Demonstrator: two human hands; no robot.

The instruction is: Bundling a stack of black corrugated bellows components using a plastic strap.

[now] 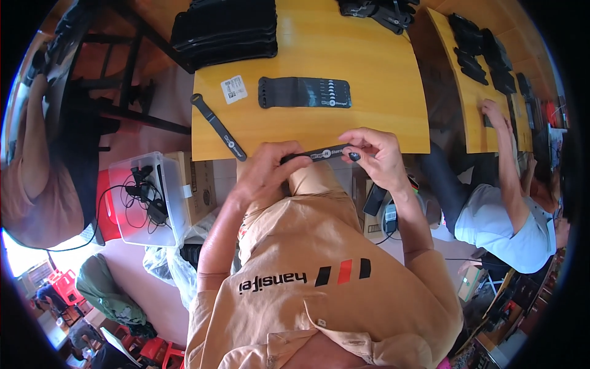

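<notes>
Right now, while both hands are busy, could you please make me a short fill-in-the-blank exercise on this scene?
1. The held strap between the left hand and the right hand is ____ with pale print.
2. The loose strap lies nearer the ____ hand.
3. The tabletop is ____ in colour.

Missing words: black; left; yellow.

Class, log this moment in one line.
left hand: held strap, left end | right hand: held strap, right end | table: loose strap, white label
</notes>
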